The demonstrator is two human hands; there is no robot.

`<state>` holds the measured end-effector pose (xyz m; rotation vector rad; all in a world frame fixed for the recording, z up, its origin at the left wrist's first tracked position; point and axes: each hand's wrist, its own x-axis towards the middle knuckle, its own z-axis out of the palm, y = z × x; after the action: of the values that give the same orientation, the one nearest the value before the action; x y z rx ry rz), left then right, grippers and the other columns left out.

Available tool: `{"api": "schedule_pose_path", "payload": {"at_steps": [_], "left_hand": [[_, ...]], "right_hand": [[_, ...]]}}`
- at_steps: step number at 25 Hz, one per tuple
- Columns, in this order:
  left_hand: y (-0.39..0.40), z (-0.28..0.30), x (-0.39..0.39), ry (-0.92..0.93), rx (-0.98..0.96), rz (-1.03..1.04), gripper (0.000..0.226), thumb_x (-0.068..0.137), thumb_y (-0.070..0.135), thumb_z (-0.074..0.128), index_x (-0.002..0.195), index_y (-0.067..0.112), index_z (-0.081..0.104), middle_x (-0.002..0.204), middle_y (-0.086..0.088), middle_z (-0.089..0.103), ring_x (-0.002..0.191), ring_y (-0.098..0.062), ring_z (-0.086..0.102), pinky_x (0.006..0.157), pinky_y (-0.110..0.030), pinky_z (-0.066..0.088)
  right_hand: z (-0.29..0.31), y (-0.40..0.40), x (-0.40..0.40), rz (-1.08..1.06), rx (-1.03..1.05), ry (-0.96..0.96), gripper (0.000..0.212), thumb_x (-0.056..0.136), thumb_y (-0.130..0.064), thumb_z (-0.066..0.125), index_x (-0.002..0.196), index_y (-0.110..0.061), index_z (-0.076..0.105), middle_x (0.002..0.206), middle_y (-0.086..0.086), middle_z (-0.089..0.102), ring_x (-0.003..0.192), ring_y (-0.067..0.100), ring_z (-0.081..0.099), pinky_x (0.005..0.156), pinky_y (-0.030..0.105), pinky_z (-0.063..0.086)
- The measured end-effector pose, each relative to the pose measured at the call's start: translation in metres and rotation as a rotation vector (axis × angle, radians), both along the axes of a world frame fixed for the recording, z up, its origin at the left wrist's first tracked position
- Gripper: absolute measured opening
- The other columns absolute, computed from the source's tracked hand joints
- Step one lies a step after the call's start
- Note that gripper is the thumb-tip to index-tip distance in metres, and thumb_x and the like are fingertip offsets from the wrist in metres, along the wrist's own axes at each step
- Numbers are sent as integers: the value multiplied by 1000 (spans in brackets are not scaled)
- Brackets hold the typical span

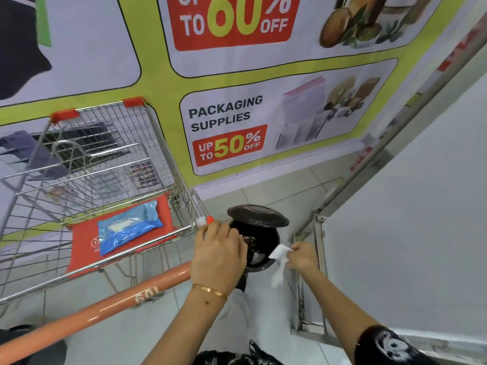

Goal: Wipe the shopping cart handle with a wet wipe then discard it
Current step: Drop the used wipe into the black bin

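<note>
Wipe (278,262) hangs crumpled and white from the pinched fingertips of the right hand (302,257), right of centre in the frame, just beside the open mouth of the black bin (259,234). It touches the hand only; whether it touches the bin's rim cannot be told. The left hand (218,255) is curled closed around the right end of the orange cart handle (105,302), partly covering the bin behind it. The bin's round lid (257,216) stands tilted up above the opening. At left, the wire shopping cart (105,159) carries a blue wipes packet (130,226) lying on the red child-seat flap (84,248). A sale banner (226,133) fills the wall above, and a metal frame (320,248) stands just right of the bin. The wipe looks twisted, with a loose tail drooping below the fingers.
</note>
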<state>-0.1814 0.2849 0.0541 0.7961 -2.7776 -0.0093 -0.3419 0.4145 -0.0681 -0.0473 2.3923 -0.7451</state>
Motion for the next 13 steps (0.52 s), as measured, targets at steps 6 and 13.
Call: {"api": "schedule_pose_path", "payload": {"at_steps": [6,13], "left_hand": [[1,3,1,-10,37,-9,26,79,28,46,61,17,61,65,-1,67,81,-23,63,80,-34,32],[1,5,1,-52,59,-11,30,80,30,41,61,18,62,65,1,67,82,-21,63,81,-34,39]], "right_hand": [[-17,-31,-20,-89,-61,10,15,82,4,43,82,-11,47,79,7,46,77,24,48,69,29,37],[-19,-21,-23,-90,-25,31,25,78,5,41,86,-3,64,90,13,60,83,31,57,74,33,46]]}}
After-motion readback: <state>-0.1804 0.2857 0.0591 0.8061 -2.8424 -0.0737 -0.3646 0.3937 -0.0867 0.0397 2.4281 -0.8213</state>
